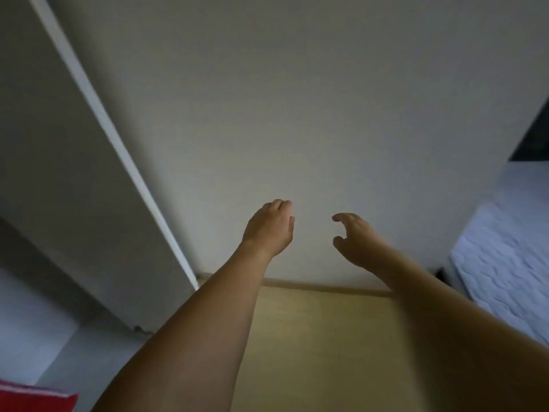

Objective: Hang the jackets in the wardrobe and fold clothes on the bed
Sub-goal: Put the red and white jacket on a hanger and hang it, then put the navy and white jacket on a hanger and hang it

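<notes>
Both my arms reach forward toward a plain white panel [297, 114], likely a wardrobe door or a wall. My left hand [271, 226] is held up in front of it with fingers loosely curled, holding nothing. My right hand [353, 236] is beside it, fingers and thumb curved apart in an empty C shape. A white quilted bed [502, 263] lies at the right edge. No jacket is in view; a red cloth [32, 396] shows at the bottom left corner.
A white door edge [113, 135] slants down the left, with a grey panel [44, 144] beside it. Beige floor [312, 337] lies below the hands. A dark object [531, 138] sits above the bed at the right.
</notes>
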A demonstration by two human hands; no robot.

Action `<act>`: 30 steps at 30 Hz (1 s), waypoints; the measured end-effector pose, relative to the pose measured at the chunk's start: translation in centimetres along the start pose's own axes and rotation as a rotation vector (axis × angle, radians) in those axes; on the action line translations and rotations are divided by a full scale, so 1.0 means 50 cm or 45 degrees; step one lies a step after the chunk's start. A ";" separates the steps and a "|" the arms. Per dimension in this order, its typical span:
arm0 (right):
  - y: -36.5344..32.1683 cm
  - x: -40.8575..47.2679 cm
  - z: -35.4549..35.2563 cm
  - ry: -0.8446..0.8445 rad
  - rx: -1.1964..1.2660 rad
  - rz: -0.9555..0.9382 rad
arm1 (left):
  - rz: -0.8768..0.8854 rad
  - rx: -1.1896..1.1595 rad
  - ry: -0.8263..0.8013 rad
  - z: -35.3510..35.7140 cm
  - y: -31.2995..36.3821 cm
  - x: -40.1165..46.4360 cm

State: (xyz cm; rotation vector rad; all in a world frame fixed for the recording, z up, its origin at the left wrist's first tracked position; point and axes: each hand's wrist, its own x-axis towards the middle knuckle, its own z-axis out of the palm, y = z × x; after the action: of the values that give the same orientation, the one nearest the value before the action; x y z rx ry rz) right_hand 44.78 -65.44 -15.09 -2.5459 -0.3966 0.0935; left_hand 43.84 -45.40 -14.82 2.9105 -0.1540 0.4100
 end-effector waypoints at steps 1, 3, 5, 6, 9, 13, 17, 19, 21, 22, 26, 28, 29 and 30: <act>0.068 -0.033 -0.039 0.028 0.006 0.046 | 0.057 -0.025 -0.005 0.023 0.082 0.013; 0.200 -0.101 -0.116 0.080 0.012 0.147 | 0.174 -0.073 -0.029 0.066 0.243 0.035; 0.320 -0.170 -0.188 0.136 0.013 0.267 | 0.292 -0.102 -0.059 0.104 0.393 0.054; 0.375 -0.204 -0.220 0.164 0.015 0.325 | 0.349 -0.108 -0.075 0.121 0.462 0.062; 0.529 -0.296 -0.304 0.238 0.020 0.465 | 0.486 -0.147 -0.121 0.174 0.651 0.089; 0.719 -0.393 -0.381 0.295 0.039 0.630 | 0.616 -0.170 -0.229 0.263 0.871 0.117; 0.909 -0.451 -0.429 0.250 0.071 0.758 | 0.657 -0.211 -0.320 0.390 1.049 0.146; 1.008 -0.469 -0.452 0.240 0.104 0.823 | 0.647 -0.234 -0.391 0.466 1.124 0.160; 1.108 -0.489 -0.483 0.236 0.147 0.908 | 0.634 -0.244 -0.504 0.540 1.202 0.179; 1.157 -0.502 -0.500 0.240 0.156 0.946 | 0.636 -0.246 -0.549 0.572 1.243 0.189; 1.342 -0.582 -0.580 0.321 0.185 1.119 | 0.626 -0.272 -0.707 0.669 1.430 0.207; 1.440 -0.636 -0.619 0.348 0.222 1.197 | 0.619 -0.254 -0.828 0.712 1.545 0.200; 1.492 -0.662 -0.634 0.346 0.230 1.236 | 0.612 -0.257 -0.885 0.734 1.604 0.195; 1.551 -0.687 -0.647 0.349 0.241 1.264 | 0.590 -0.281 -0.929 0.758 1.664 0.193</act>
State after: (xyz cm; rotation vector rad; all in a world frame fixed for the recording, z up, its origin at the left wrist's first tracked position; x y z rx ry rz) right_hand 37.02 -154.63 -30.05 -2.2786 0.9452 0.1341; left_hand 52.18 -135.17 -32.76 2.6346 -0.9134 -0.5920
